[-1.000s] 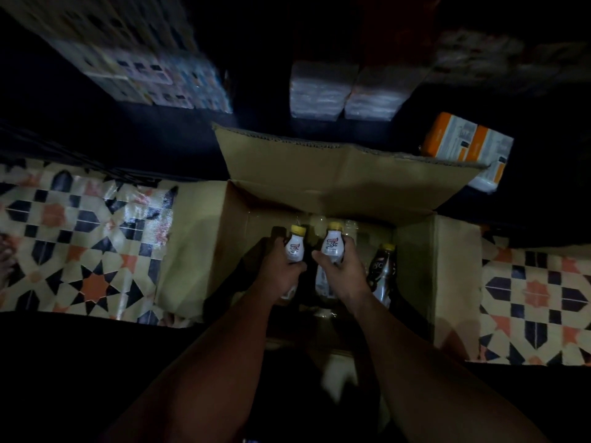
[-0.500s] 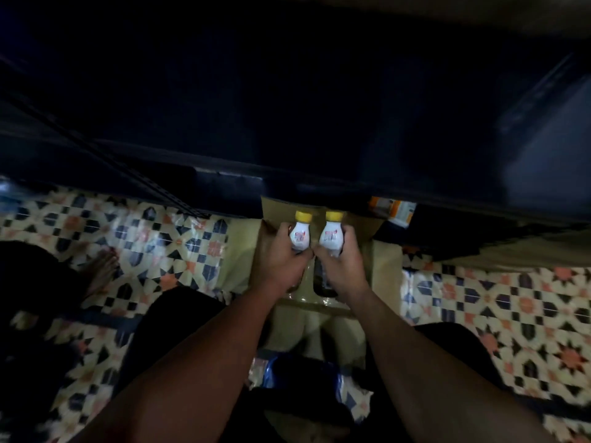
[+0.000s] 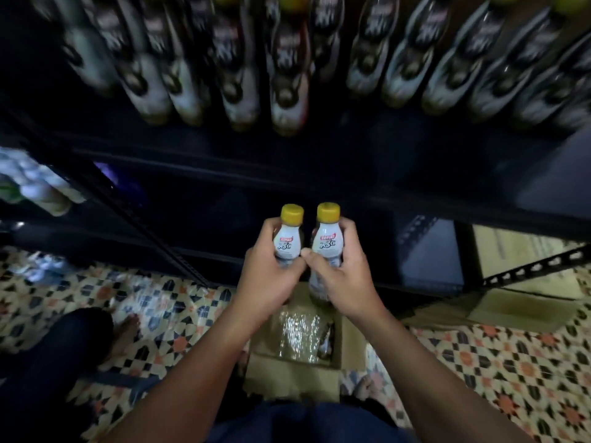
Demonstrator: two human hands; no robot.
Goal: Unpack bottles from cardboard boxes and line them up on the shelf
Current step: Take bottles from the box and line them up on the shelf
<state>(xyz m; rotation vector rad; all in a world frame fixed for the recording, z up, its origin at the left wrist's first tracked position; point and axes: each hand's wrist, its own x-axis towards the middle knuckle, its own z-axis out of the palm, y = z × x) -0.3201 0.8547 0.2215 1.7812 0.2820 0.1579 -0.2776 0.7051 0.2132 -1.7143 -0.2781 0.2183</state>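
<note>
1. At the centre of the head view, the left hand (image 3: 271,276) grips the left bottle (image 3: 287,238) around its waist, fingers curled over the label. The yellow cap stays bare, which probably keeps the bottle upright and ready to set down on its base.

2. Just at 3 o'clock of it, the right hand (image 3: 343,276) holds the right bottle (image 3: 325,241) the same way, thumb across the front and fingers wrapped behind. The two thumbs touch or nearly touch, and the bottles stand just beside each other, caps level. Carrying them as a pair seems meant to halve the trips and let both go into the row together.

3. At 6 o'clock, below the hands, the cardboard box (image 3: 289,378) sits open on the patterned floor (image 3: 479,362). Something shiny shows inside; whether it is wrap or more bottles, I cannot tell. The box lies close against the rack, likely so each lift is short.

4. At 12 o'clock, the bottles on the shelf (image 3: 287,75) stand in a tight row, blurred by camera motion, above a dark shelf edge (image 3: 287,164). They mark the line the pair should join.

5. My judgement: both bottles are out of the box and between box and shelf, not yet placed. The next move calls for finding a gap in the row without knocking neighbours over.
</note>
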